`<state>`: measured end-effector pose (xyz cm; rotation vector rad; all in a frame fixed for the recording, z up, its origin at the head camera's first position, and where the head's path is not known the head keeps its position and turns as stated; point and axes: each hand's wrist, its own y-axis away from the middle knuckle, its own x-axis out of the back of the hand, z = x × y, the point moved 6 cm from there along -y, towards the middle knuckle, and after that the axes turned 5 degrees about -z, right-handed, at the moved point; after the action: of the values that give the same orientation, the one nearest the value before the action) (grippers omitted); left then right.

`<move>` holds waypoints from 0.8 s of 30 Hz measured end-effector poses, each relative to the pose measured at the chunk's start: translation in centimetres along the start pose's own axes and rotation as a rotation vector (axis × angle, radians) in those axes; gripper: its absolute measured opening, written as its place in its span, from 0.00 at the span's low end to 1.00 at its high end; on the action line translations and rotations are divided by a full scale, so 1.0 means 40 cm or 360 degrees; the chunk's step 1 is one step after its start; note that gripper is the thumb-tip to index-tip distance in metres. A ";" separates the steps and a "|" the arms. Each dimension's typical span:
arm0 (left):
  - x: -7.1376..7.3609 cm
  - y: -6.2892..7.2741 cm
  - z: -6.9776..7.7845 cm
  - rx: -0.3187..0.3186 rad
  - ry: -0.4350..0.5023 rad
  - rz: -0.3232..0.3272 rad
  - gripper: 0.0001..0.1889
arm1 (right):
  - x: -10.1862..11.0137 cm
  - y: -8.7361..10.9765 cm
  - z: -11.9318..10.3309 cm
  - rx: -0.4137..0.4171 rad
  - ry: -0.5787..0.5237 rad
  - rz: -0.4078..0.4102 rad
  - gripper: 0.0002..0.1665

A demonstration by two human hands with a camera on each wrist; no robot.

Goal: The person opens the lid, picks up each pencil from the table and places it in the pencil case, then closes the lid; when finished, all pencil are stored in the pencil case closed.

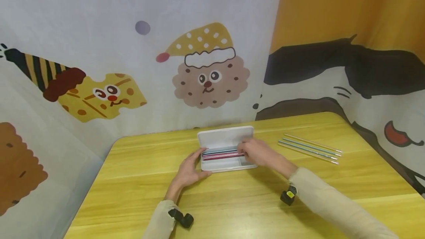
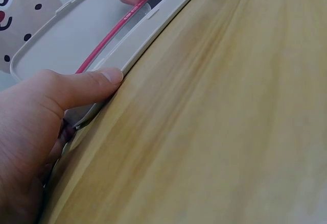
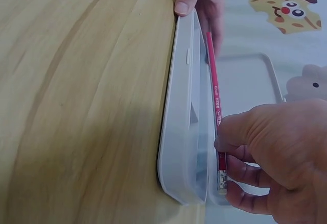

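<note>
A white pencil case (image 1: 220, 167) stands on the table with its lid (image 1: 220, 137) raised at the back. Several pencils lie side by side inside it, red ones and darker blue-green ones among them. My right hand (image 1: 257, 152) is over the case's right end. There it pinches a red pencil (image 3: 214, 83) near its eraser end, the pencil lying lengthwise along the case. At the left end, my left hand (image 1: 188, 170) grips the case, with the thumb (image 2: 94, 85) on the front edge. Its other fingers are partly hidden behind the case in the left wrist view.
Right of the case, several pencils (image 1: 308, 149) with white erasers lie loosely together on the yellow wood-grain table (image 1: 139, 194). A curtain (image 1: 152, 80) with cartoon prints hangs along the table's back edge.
</note>
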<state>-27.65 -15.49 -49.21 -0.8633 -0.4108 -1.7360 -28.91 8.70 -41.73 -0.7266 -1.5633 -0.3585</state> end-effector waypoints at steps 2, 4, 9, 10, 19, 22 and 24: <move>0.000 0.000 0.002 -0.0014 -0.0015 0.0002 0.47 | -0.003 -0.005 -0.003 0.0004 -0.0009 -0.0007 0.14; -0.001 0.000 0.003 -0.0026 -0.0032 0.0006 0.47 | -0.006 -0.009 -0.004 0.0009 -0.0013 -0.0011 0.14; 0.001 0.000 0.008 -0.0038 -0.0028 0.0006 0.47 | -0.011 -0.018 -0.004 0.0006 -0.0008 -0.0026 0.14; 0.002 -0.001 0.009 -0.0039 -0.0020 0.0005 0.47 | -0.011 -0.019 -0.004 0.0009 -0.0004 -0.0024 0.15; 0.003 -0.004 0.007 -0.0051 -0.0025 0.0008 0.46 | -0.021 -0.033 -0.004 0.0014 -0.0003 -0.0059 0.14; 0.004 -0.002 0.010 -0.0054 -0.0025 0.0009 0.46 | -0.025 -0.036 -0.004 0.0024 0.0000 -0.0055 0.14; 0.004 0.000 0.010 -0.0041 -0.0026 0.0003 0.47 | -0.026 -0.038 -0.006 0.0031 0.0002 -0.0051 0.14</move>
<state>-27.56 -15.34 -48.80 -0.8968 -0.3990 -1.7371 -29.71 7.19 -42.40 -0.6870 -1.5767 -0.3671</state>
